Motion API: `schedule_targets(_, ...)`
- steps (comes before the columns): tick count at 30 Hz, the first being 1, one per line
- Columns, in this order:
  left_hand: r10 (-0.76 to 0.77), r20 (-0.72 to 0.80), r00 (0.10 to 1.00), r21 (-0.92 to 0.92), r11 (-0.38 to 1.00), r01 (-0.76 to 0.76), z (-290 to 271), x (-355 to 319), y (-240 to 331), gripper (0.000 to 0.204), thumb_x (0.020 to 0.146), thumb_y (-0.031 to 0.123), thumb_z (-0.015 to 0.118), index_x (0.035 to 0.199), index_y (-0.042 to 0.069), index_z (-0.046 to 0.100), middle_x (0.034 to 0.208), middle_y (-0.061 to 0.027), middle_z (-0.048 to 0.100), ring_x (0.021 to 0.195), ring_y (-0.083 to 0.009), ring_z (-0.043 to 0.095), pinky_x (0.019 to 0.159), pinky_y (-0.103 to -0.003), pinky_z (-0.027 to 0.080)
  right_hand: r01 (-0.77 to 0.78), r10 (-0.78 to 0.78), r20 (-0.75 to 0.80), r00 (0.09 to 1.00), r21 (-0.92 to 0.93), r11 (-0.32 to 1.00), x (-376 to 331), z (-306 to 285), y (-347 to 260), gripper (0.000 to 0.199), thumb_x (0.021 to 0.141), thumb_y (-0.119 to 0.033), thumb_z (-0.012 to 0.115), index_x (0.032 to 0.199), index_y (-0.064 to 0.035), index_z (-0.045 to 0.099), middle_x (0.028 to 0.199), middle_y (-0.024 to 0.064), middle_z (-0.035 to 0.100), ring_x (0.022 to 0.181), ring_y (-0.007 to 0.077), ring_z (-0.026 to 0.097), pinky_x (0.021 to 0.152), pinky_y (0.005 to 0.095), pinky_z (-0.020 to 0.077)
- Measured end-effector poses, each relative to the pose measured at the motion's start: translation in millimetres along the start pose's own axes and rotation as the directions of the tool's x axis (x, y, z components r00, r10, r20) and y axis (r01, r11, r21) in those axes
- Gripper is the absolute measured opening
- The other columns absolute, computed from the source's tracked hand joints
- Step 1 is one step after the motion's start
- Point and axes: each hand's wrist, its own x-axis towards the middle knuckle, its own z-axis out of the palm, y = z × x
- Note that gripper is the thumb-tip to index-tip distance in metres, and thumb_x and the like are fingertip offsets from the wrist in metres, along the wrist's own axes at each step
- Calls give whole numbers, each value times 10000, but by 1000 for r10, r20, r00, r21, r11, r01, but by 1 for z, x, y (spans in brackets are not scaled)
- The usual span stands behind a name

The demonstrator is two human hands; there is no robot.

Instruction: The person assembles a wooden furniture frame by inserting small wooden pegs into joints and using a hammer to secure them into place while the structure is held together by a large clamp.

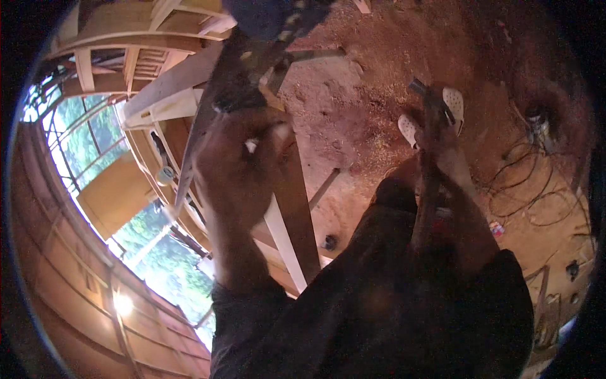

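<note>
My left hand is large and near on the left, in front of wooden boards, its fingers curled and pinched together. A small pale spot shows at the fingers, but what they hold is too dim to make out. Below it, a long wooden board slants downward. My right hand is lower and farther off, wrapped round a hammer close to its dark head. The hammer's long handle runs back toward my body along the forearm.
White clogs with holes are on the reddish dirt floor, which has shavings on it. Cables lie coiled at right. At left stand wooden frames, a tape roll and a leaning panel. A dark upright beam rises beyond my left hand.
</note>
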Motion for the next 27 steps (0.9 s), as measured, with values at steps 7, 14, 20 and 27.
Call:
schedule_targets(7, -13, 362, 932, 551, 809, -203, 9, 35, 0, 149, 807, 130, 655, 934, 81, 715, 873, -160, 686, 831, -326, 677, 741, -412, 522, -69, -121, 243, 962, 650, 757, -61, -2, -61, 351, 818, -157, 731, 1122, -61, 583, 970, 35, 623, 863, 153, 601, 715, 305, 496)
schedule_targets(14, 142, 353, 925, 387, 878, -283, 9, 43, -18, 138, 800, 142, 640, 888, 63, 712, 809, -167, 677, 792, -344, 674, 725, -422, 524, -42, -54, 210, 976, 427, 903, -84, 4, -60, 376, 847, -213, 701, 1161, -57, 565, 976, 62, 621, 880, 169, 598, 740, 320, 484)
schedule_targets(20, 173, 362, 916, 357, 882, -308, 8, 45, -23, 169, 809, 168, 616, 890, 61, 718, 828, -175, 679, 801, -343, 673, 732, -425, 527, 332, -303, 194, 933, -144, 932, -91, 7, -59, 409, 876, -269, 671, 1200, -52, 547, 982, 89, 619, 896, 186, 596, 766, 335, 473)
schedule_targets(27, 71, 387, 920, 402, 885, -237, 10, 47, -22, 190, 815, 218, 609, 897, 85, 717, 832, -181, 670, 818, -365, 662, 741, -433, 523, 662, -714, 15, 700, -389, 641, -55, 14, -75, 375, 915, -298, 626, 1194, -62, 543, 861, 71, 608, 775, 149, 595, 678, 290, 473)
